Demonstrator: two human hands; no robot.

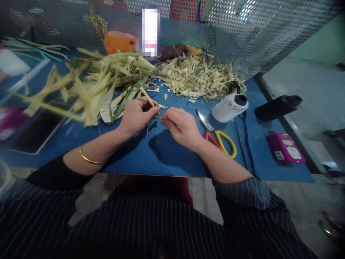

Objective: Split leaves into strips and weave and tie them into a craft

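My left hand (137,116) pinches a narrow rolled strip of dried corn husk (147,96), its pale tip sticking out past the thumb. Close beside it, my right hand (181,124) has its fingertips pressed together on a thin white thread (160,116) that reaches toward the husk; the exact grip is partly hidden. A white spool of thread (225,109) lies to the right, with a fine strand trailing from it toward my hands. Scissors (212,133) with one red and one yellow handle lie just right of my right hand, blades parted.
Long corn husks (88,86) are heaped at the left, and a pile of husk shreds (199,77) sits behind my hands. A phone (37,127) lies at left. At right are a black cone (277,107) and a purple pack (286,147). Perforated metal mesh (185,30) bounds the blue table's back.
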